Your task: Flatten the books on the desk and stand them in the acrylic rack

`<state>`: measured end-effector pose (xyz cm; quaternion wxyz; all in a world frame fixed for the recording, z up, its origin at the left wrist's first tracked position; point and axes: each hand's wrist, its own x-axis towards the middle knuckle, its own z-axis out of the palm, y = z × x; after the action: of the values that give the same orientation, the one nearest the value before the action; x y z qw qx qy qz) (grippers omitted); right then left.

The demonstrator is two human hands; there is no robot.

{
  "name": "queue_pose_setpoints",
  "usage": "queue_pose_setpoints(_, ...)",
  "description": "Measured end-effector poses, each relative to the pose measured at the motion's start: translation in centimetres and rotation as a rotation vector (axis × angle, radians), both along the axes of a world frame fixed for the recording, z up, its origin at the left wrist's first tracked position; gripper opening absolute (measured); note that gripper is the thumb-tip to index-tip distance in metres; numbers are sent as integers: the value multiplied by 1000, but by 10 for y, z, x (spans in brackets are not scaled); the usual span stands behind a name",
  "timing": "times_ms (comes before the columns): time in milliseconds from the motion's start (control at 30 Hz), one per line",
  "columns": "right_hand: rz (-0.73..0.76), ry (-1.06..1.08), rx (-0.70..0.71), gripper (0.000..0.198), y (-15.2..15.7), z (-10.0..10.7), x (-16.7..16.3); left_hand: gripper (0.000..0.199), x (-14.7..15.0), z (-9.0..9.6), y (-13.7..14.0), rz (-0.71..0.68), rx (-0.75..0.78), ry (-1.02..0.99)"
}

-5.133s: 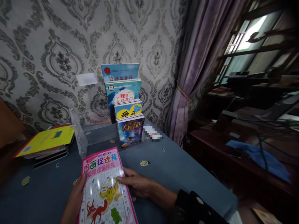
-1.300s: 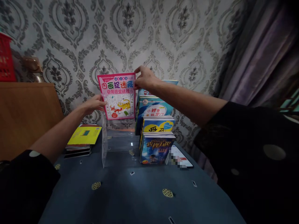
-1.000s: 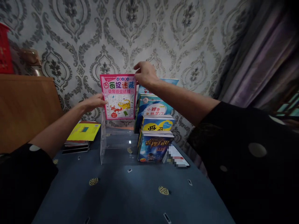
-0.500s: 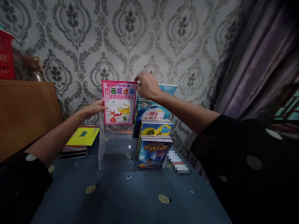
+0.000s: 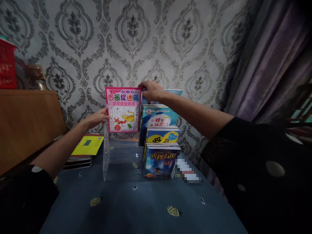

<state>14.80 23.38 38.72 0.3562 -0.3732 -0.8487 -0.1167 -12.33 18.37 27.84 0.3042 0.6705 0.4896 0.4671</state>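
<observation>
Two bare hands on one pink book point(image 5: 123, 110), and it's standing tall! Cover faces the wearer squarely, title uppermost, the fox and tiger pictures beneath; the long axis runs close to vertical, the top edge nearly level, the lower edge down toward the rack.

The left hand point(image 5: 98, 117) has its grip clamped on the left edge, thumb on the front. Across at the upper right corner, there's the right hand point(image 5: 153, 90), fingers bent at that corner, but whether its grip pinches the book I cannot tell.

And where is it? Up at the back of the clear stepped rack point(image 5: 105, 162), above its left half, patterned wall point(image 5: 133, 48) behind. Just beside it, on the right, blue and yellow volumes climb in tiers, with the dark blue book point(image 5: 161, 162) lowest and foremost. Far left on the tabletop point(image 5: 136, 208), a yellow book point(image 5: 87, 145) lies flat atop a pile!
</observation>
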Motion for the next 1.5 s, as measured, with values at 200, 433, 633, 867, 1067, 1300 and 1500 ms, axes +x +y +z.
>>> queue_pose_setpoints(200, -22, 53, -41, 37, -19, -1, 0, 56, 3, 0, -3, -47, 24, 26)
queue_pose_setpoints(433, -46, 18, -16, 39, -28, -3, 0, 57, 7, -4, -8, -58, 65, -6)
queue_pose_setpoints(633, -36, -11, 25, 39, -34, -6, 4, 66, 9, -5, -11, -38, 52, -23)
queue_pose_setpoints(867, -51, -8, 119, 40, -35, -15, 19, 72, 6, -9, -13, -1, 34, 13)
queue_pose_setpoints(1067, -20, -10, 183, 39, -23, -21, 29, 76, 8, -10, -10, -31, 80, -23)
queue_pose_setpoints(1300, -23, -91, 201, 48, -22, -17, 10, 66, 9, -14, -4, -13, 130, -59)
queue_pose_setpoints(1500, -120, -151, 179, 38, -19, -10, -8, 64, 6, -19, 6, -85, 142, -140)
